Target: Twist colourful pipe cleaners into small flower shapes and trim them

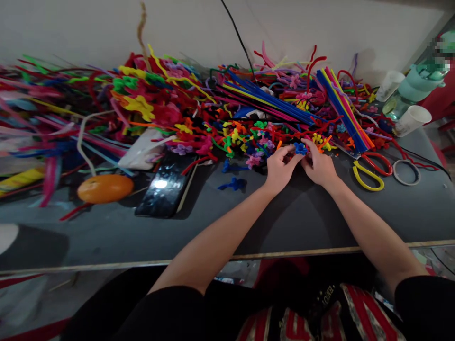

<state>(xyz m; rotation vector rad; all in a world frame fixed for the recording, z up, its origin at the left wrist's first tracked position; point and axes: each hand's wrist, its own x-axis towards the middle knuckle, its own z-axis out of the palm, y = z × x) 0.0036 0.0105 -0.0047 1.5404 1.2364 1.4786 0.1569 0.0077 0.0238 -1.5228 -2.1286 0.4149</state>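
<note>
Above the dark table, my left hand (280, 166) and my right hand (320, 166) meet around a small blue pipe-cleaner flower (300, 148). Thumbs and fingertips of both are closed on it from either side, and they hide part of its lower edge. Just beyond my fingers lie many small pipe-cleaner flowers (265, 137) in purple, pink, green, yellow and orange. To the left of my left hand, a loose blue flower piece (234, 183) rests on the table, with another blue piece (232, 166) behind it.
A heap of coloured pipe cleaners (167, 109) runs along the wall, with a blue bundle (273, 102) on it. Scissors (368, 182) with red and yellow handles and a grey ring (407, 172) lie right. A phone (161, 189), an orange (105, 188) and paper cups (414, 121) also stand around.
</note>
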